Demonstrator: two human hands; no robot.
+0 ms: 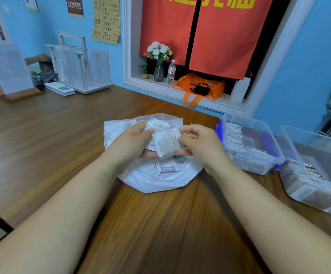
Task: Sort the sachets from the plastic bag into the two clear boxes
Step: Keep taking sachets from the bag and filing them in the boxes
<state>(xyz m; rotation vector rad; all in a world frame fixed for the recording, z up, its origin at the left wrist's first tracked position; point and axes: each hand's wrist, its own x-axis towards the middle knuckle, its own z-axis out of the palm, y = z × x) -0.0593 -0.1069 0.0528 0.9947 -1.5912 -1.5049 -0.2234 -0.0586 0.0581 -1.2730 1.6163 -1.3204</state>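
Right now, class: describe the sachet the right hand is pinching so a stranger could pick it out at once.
On the table, find the white bag at its middle. Above it two hands meet; the sachet is the front one, pinched at its edge by the right hand. Unlike the other sachets behind it in the left hand, its printed face shows nearly whole.

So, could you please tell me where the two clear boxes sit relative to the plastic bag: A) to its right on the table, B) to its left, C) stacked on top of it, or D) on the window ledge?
A: the first clear box and the second clear box stand side by side on the table, right of the plastic bag.
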